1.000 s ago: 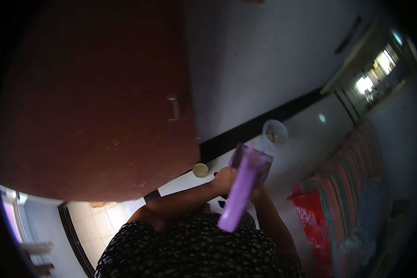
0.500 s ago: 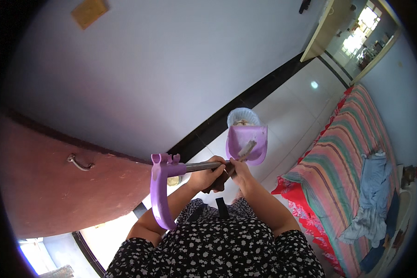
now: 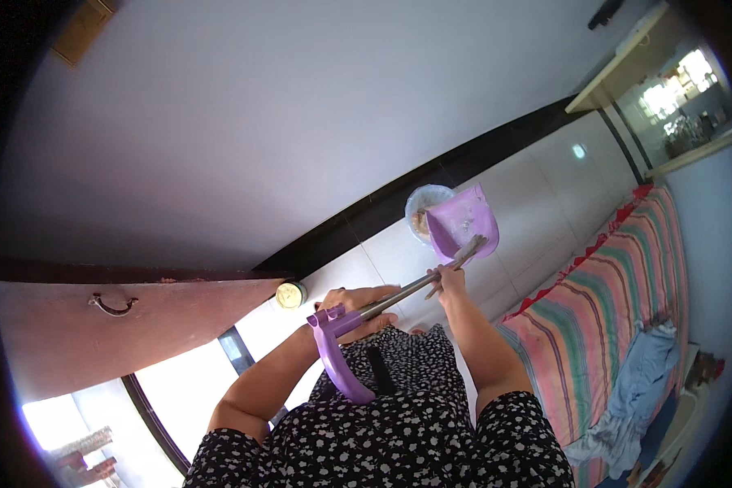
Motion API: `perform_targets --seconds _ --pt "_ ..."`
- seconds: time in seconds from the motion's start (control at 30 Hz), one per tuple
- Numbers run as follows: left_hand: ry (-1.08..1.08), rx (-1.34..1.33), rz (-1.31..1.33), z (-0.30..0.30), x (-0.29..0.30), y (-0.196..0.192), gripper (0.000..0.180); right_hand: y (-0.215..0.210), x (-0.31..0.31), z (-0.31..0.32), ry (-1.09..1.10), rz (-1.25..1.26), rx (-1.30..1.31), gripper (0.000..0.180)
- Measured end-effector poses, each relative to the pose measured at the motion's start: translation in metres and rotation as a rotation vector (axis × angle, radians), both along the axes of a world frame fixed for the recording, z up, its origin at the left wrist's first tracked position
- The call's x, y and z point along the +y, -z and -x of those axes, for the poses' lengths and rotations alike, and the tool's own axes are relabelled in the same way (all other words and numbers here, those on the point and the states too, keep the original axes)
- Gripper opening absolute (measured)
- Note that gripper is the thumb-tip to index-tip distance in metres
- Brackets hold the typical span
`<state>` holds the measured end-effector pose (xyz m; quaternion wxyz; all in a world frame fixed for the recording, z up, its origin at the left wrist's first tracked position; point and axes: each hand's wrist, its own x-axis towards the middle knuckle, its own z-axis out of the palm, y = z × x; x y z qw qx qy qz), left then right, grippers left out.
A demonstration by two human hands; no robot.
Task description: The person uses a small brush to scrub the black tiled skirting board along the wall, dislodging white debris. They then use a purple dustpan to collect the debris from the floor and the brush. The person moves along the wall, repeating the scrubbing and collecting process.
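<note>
A purple dustpan with a long metal handle lies slanted across in front of me. The handle ends in a curved purple hook grip near my body. My left hand is wrapped round the handle just beyond that grip. Lower down, my right hand is closed at the handle, fingers bent. A greyish, flat-ended stick-like piece sticks out past it over the pan; its kind is unclear. The pan overlaps the rim of a pale blue waste bin, which has beige scraps inside.
A wall with black skirting runs behind the bin. A reddish-brown cabinet stands at left, a round tin by its corner. At right is a bed with a striped cover and blue clothing. A door stands open at the far right.
The pan has tilted and turned, its body shifting right of the bin. My hands have moved apart along the handle, the right one outward. The hook grip has moved right and down. The view has turned.
</note>
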<state>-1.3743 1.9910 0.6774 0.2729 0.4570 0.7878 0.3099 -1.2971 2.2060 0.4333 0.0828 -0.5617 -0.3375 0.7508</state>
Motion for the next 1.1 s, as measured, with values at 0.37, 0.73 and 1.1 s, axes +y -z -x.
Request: perform_targets --seconds 0.37,0.73,1.1 --pt "-0.715 -0.438 -0.110 -0.039 0.012 0.098 0.031 0.044 0.039 0.033 -0.231 -0.082 -0.016 0.035" --pt "-1.097 -0.620 -0.344 -0.124 0.031 0.183 0.030 0.087 0.063 0.014 -0.343 -0.056 0.078 0.033" --pt "-1.279 -0.734 -0.492 -0.164 0.003 0.209 0.038 0.097 0.032 0.003 -0.568 -0.165 0.150 0.031"
